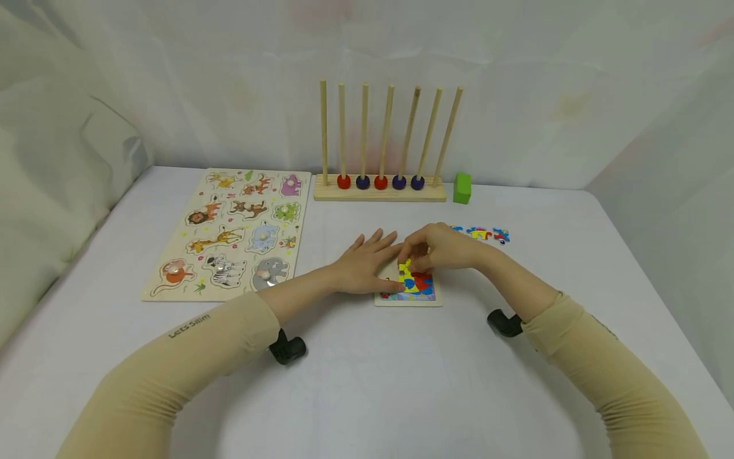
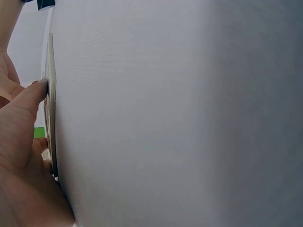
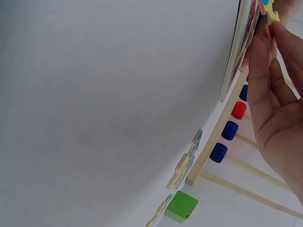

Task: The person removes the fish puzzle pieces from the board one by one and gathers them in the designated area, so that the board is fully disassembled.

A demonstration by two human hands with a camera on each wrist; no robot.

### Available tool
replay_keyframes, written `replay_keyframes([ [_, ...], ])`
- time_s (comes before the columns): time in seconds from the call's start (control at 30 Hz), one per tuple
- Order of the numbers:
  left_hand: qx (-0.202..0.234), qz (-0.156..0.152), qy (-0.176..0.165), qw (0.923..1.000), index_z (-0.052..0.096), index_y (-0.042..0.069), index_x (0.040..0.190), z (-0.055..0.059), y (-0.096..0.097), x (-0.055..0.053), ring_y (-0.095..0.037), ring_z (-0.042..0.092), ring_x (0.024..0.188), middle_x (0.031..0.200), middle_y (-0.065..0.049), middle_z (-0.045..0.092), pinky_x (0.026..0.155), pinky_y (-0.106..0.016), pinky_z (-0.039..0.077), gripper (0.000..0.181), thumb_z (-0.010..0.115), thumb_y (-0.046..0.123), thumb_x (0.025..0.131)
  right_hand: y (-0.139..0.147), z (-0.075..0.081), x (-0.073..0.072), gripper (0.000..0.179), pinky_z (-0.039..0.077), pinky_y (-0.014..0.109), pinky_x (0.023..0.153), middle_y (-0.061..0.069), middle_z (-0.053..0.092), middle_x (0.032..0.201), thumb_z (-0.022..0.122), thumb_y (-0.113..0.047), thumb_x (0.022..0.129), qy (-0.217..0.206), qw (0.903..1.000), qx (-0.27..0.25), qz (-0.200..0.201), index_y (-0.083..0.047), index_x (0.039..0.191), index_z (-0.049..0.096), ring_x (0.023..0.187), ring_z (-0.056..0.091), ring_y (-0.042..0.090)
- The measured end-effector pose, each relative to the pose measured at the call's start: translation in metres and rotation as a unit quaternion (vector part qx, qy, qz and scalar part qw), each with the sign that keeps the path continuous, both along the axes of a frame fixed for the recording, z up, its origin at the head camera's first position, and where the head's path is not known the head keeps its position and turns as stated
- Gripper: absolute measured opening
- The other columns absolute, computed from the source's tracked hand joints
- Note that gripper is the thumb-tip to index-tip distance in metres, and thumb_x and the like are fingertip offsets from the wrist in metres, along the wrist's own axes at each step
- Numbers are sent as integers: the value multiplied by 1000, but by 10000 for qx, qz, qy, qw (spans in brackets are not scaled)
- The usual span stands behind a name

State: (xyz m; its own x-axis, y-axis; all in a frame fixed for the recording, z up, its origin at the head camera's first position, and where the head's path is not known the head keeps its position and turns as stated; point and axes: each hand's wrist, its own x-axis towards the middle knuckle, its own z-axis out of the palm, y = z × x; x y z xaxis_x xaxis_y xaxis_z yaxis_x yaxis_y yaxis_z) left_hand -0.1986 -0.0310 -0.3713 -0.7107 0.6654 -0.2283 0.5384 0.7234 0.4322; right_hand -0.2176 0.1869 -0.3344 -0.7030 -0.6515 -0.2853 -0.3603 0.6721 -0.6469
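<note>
A small jigsaw puzzle board (image 1: 410, 303) with a colourful picture lies on the table between the two hands. My left hand (image 1: 362, 266) has its fingers spread, and its thumb (image 2: 35, 92) presses on the board's near left part. From the right, my right hand (image 1: 440, 247) reaches over the board's far edge. Its thumb and fingertips pinch a puzzle piece (image 3: 273, 16), yellow and red, at the board. Fingers hide part of that piece and the upper part of the picture. Several loose puzzle pieces (image 1: 479, 234) lie beyond the right hand.
An animal peg puzzle (image 1: 229, 220) lies at the left. Along the back stands a wooden rack (image 1: 378, 196) of upright rods with red and blue beads, a green block (image 1: 462, 189) beside it. Black wrist-mounted parts (image 1: 288, 349) hang below each forearm.
</note>
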Motion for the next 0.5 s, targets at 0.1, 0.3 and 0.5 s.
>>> replay_keyframes([
  [0.1, 2, -2, -24, 10000, 19, 25, 159, 1, 0, 1, -33, -2, 157, 169, -5, 5, 126, -59, 1, 86, 57, 61, 91, 2, 2, -1, 13, 52, 31, 77, 0, 71, 87, 68, -15, 91, -20, 9999, -128, 46, -18, 103, 73, 81, 62, 16],
  [0.3, -28, 11, 29, 10000, 19, 25, 159, 1, 1, 0, -32, -1, 157, 169, -5, 6, 126, -58, 1, 86, 56, 62, 91, 12, 13, -5, 13, 58, 35, 81, 7, 72, 89, 66, -14, 93, -303, 9980, -474, -273, -16, 105, 71, 82, 71, 21],
  [0.5, -29, 39, 32, 10000, 21, 24, 159, 1, 0, 1, -31, -1, 158, 169, -4, 7, 127, -57, 1, 86, 57, 61, 91, 31, 21, -11, 14, 61, 39, 81, 12, 71, 92, 65, -13, 94, -257, 9958, -643, -598, -9, 107, 70, 87, 72, 30],
])
